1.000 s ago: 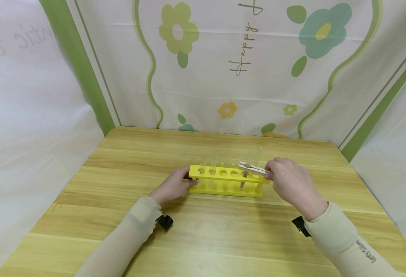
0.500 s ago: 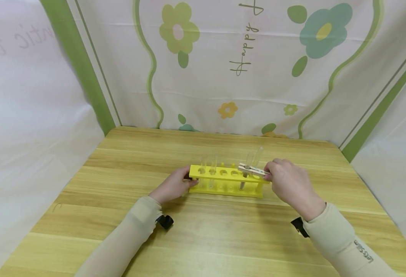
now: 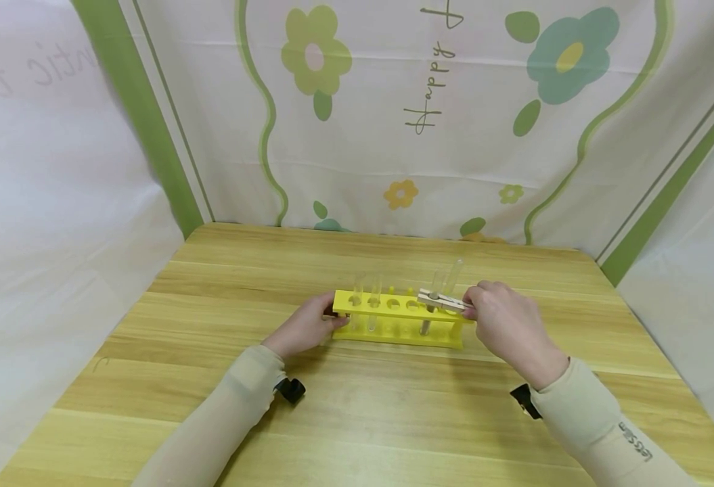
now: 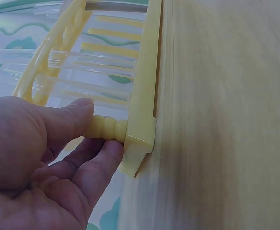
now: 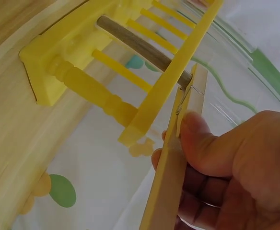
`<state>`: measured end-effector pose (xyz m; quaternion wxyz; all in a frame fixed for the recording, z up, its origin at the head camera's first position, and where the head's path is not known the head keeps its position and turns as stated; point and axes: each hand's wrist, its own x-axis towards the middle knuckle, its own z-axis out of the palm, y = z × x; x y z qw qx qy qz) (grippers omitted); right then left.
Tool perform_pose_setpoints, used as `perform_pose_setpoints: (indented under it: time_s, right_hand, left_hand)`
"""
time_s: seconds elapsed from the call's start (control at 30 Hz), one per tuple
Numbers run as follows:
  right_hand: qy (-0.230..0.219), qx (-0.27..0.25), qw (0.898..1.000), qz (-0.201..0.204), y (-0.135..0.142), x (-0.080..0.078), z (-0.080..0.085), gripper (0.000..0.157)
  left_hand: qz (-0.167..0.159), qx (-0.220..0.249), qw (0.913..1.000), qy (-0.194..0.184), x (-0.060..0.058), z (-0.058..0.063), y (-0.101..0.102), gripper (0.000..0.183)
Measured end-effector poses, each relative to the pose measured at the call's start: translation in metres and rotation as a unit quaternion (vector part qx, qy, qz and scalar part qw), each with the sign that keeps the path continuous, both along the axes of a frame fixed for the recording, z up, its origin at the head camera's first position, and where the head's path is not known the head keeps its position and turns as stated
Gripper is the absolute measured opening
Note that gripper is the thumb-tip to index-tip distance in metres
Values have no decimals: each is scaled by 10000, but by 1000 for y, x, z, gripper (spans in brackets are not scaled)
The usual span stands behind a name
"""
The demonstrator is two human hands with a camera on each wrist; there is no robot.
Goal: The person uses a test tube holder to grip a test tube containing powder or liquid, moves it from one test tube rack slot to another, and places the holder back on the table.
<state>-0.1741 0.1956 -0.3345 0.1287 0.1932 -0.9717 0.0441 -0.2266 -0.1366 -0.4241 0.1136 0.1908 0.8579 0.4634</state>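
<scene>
A yellow test tube rack (image 3: 402, 341) stands upright on the table. My left hand (image 3: 308, 328) pinches the post (image 4: 106, 127) at its left end, as the left wrist view shows. My right hand (image 3: 509, 321) holds a wooden test tube clamp (image 3: 444, 302), thumb on its side. The clamp's jaws are around a test tube (image 5: 140, 43) with dark brownish contents, which stands in the rack toward the right. Two clear test tubes, among them one (image 3: 373, 287) second from the left, stand in the left holes. Another clear tube (image 3: 455, 274) leans up behind the clamp.
Short yellow pegs (image 3: 391, 289) stick up along the rack's back. The wooden table (image 3: 369, 419) extends around the rack, with a flower-printed cloth (image 3: 357, 135) hanging behind it and pale cloth at both sides.
My right hand and the clamp have shifted slightly left and down at the dark-filled tube. The left hand and the rack have stayed put.
</scene>
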Motion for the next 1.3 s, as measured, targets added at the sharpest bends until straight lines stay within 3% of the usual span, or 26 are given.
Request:
perform_pose_setpoints:
  time_s: [0.7,1.3]
  right_hand:
    - [462,-189,9988,12,-2,0,2,8]
    - [760,-443,9960,-129,-4,4,36,8]
  left_hand:
    - [-4,12,10000,-26,1,1,0,22]
    - [-36,50,10000,-35,1,0,-1,18]
